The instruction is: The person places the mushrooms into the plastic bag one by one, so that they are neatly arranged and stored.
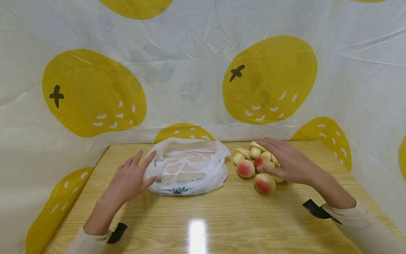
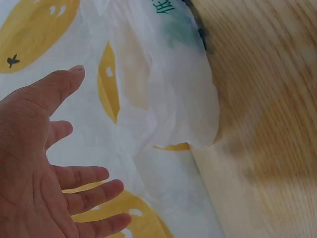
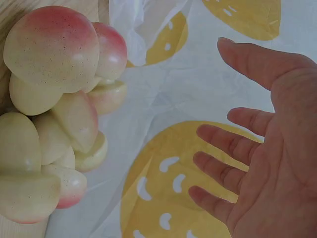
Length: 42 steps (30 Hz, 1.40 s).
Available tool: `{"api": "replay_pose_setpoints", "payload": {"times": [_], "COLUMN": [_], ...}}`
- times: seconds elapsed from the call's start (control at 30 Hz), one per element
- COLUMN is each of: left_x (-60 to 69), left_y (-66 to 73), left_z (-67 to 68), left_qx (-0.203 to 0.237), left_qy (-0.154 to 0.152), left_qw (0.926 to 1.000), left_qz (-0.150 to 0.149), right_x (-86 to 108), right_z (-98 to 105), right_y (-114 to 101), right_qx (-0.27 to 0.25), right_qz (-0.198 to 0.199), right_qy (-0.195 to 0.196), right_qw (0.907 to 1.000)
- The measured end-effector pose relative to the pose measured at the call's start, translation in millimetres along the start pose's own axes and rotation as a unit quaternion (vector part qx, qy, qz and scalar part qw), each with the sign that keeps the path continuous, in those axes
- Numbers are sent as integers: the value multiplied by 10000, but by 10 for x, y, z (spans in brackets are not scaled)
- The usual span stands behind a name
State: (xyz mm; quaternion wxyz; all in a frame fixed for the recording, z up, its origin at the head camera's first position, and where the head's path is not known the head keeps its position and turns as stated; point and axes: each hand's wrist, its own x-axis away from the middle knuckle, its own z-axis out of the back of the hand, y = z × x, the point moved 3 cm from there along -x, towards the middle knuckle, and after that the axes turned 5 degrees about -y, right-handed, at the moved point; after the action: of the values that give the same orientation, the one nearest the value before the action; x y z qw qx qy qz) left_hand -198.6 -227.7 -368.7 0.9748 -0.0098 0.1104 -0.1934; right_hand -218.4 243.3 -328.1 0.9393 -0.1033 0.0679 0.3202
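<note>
A white plastic bag (image 1: 190,189) with green print lies on the wooden table, its mouth spread wide. My left hand (image 1: 127,181) hovers at the bag's left side with fingers spread, holding nothing; in the left wrist view the bag (image 2: 183,99) is apart from the fingers. To the bag's right sits a pile of several red-and-cream peaches (image 1: 245,168), among them smaller pale pieces that look cut. Above the right side of this pile is my right hand (image 1: 291,162), fingers extended and nothing in it. It partly hides the pile in the head view. The right wrist view shows the peaches (image 3: 52,47) close up.
The wooden table (image 1: 158,225) reflects a bright light near its front. Behind it and at both sides hangs a white cloth (image 1: 184,70) with large yellow fruit prints. The table's back edge runs just behind the bag and the peaches.
</note>
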Motion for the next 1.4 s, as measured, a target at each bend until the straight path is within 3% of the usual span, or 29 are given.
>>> {"api": "replay_pose_setpoints", "payload": {"times": [0.37,0.63,0.8,1.1,1.4], "left_x": [-46,-82,-114,-170,-188], "left_y": [-121,-197,-233,-318,-358], "left_z": [-131,-240,-277,-369,-414], "left_qx": [770,1248,1495,2133,2473], "left_qy": [-410,-784,-867,-973,-1161], "left_qw": [9961,9883,9842,9712,9603], "left_qz": [134,387,375,418,569], "right_x": [19,46,54,70,115], "right_z": [48,63,54,-10,-82], "right_y": [135,234,299,367,365], "right_qx": [-356,-570,-766,-641,-985], "right_qz": [-20,-76,-44,316,518], "right_qy": [-185,-372,-439,-542,-1093], "right_qw": [9992,9977,9961,9960,9878]}}
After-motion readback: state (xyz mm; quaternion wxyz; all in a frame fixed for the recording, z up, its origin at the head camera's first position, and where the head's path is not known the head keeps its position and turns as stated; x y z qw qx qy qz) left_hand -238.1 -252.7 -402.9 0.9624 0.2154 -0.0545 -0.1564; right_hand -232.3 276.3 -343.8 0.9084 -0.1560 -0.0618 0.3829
